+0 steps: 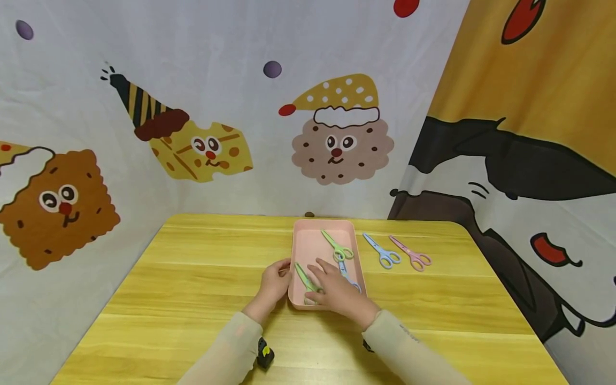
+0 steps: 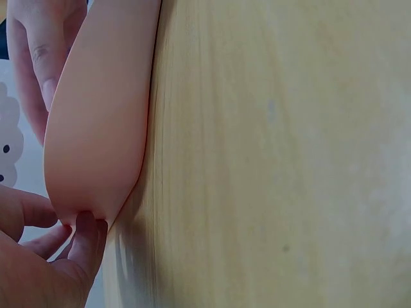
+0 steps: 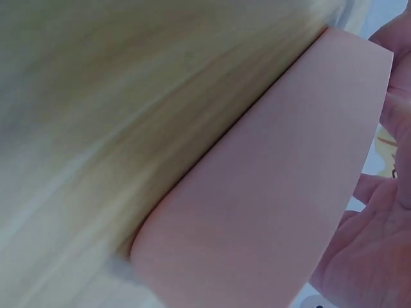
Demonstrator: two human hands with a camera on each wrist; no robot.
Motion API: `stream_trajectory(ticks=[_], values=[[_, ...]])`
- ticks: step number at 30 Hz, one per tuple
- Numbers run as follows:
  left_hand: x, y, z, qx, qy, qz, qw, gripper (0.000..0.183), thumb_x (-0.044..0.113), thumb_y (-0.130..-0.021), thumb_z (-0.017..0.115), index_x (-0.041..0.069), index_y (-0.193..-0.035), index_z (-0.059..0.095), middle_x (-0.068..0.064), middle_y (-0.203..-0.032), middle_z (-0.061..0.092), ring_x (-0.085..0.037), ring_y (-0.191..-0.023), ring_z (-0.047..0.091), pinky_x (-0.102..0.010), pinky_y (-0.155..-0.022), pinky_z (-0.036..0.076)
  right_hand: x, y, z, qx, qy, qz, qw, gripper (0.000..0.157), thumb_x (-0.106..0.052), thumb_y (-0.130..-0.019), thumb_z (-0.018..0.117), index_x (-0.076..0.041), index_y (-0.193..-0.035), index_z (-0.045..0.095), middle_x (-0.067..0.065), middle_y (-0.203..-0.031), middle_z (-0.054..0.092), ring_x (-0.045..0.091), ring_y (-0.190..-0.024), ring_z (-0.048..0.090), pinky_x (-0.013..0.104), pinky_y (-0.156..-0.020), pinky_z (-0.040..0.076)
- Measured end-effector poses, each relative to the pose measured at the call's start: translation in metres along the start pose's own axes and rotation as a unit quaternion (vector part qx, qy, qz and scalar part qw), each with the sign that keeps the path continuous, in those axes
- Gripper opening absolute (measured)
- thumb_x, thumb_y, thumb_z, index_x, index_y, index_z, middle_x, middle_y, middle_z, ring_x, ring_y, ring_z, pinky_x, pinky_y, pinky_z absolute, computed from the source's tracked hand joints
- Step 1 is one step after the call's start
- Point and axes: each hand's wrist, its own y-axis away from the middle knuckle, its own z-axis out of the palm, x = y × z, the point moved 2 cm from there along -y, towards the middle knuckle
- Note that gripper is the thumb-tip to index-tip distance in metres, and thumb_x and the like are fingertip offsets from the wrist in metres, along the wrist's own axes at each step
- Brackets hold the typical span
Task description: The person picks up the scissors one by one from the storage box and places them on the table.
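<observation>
A pink tray [image 1: 308, 235] lies on the table with green scissors [image 1: 332, 243], blue scissors [image 1: 344, 267] and another pair of green scissors [image 1: 303, 275] inside. My left hand [image 1: 275, 280] holds the tray's left side; in the left wrist view its thumb and fingertips [image 2: 87, 234] press at a corner of the tray wall. Over the near end of the tray is my right hand [image 1: 337, 289], fingers spread and thumb apart, right at the handles of the nearer green scissors. Its palm partly hides those handles and the blue pair.
Right of the tray, blue scissors [image 1: 381, 250] and pink scissors [image 1: 410, 253] lie on the wooden table [image 1: 202, 256]. A cloth with cartoon figures [image 1: 344, 149] hangs behind the table. A black device [image 1: 264, 354] is at the left wrist.
</observation>
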Motion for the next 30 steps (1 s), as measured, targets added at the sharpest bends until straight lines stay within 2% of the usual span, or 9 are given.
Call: stream_trajectory(ticks=[5, 8, 15, 26, 30], values=[[0.0, 0.0, 0.0, -0.002, -0.002, 0.002, 1.0, 0.036, -0.002, -0.09, 0.053, -0.006, -0.126, 0.056, -0.023, -0.12, 0.061, -0.031, -0.106, 0.062, -0.034, -0.086, 0.056, -0.006, -0.002, 0.004, 0.002, 0.011, 0.018, 1.0, 0.067, -0.041, -0.088, 0.063, -0.009, -0.143, 0.041, 0.02, -0.149, 0.032, 0.041, -0.135, 0.033, 0.055, -0.107, 0.035], [0.001, 0.001, 0.0, -0.001, 0.0, 0.002, 1.0, 0.036, -0.002, -0.09, 0.053, -0.006, -0.126, 0.056, -0.023, -0.12, 0.061, -0.031, -0.106, 0.062, -0.034, -0.086, 0.056, -0.009, -0.005, 0.007, 0.006, 0.018, 0.032, 0.999, 0.067, -0.043, -0.087, 0.065, -0.008, -0.14, 0.045, 0.019, -0.144, 0.039, 0.039, -0.13, 0.039, 0.051, -0.105, 0.039], [0.001, 0.001, 0.0, 0.0, -0.002, 0.004, 1.0, 0.036, -0.001, -0.089, 0.054, -0.006, -0.125, 0.057, -0.023, -0.119, 0.062, -0.031, -0.105, 0.063, -0.034, -0.086, 0.056, -0.015, -0.009, 0.01, 0.009, 0.03, 0.068, 0.997, 0.065, -0.046, -0.083, 0.068, -0.004, -0.13, 0.054, 0.015, -0.126, 0.051, 0.033, -0.11, 0.05, 0.043, -0.088, 0.049], [0.0, 0.0, 0.0, 0.002, 0.004, 0.003, 1.0, 0.036, -0.001, -0.089, 0.054, -0.006, -0.124, 0.058, -0.023, -0.118, 0.062, -0.031, -0.106, 0.063, -0.034, -0.086, 0.056, -0.015, -0.017, 0.018, 0.002, 0.059, 0.117, 0.991, 0.058, -0.049, -0.069, 0.079, -0.003, -0.101, 0.065, 0.012, -0.102, 0.051, 0.026, -0.088, 0.047, 0.038, -0.068, 0.051], [0.0, 0.0, 0.001, 0.004, 0.005, 0.005, 1.0, 0.036, -0.002, -0.088, 0.053, -0.006, -0.124, 0.058, -0.022, -0.117, 0.063, -0.031, -0.105, 0.063, -0.034, -0.085, 0.056, -0.017, -0.019, 0.018, -0.001, 0.072, 0.117, 0.99, 0.058, -0.047, -0.066, 0.082, -0.004, -0.102, 0.066, 0.01, -0.098, 0.049, 0.025, -0.084, 0.044, 0.036, -0.066, 0.05]])
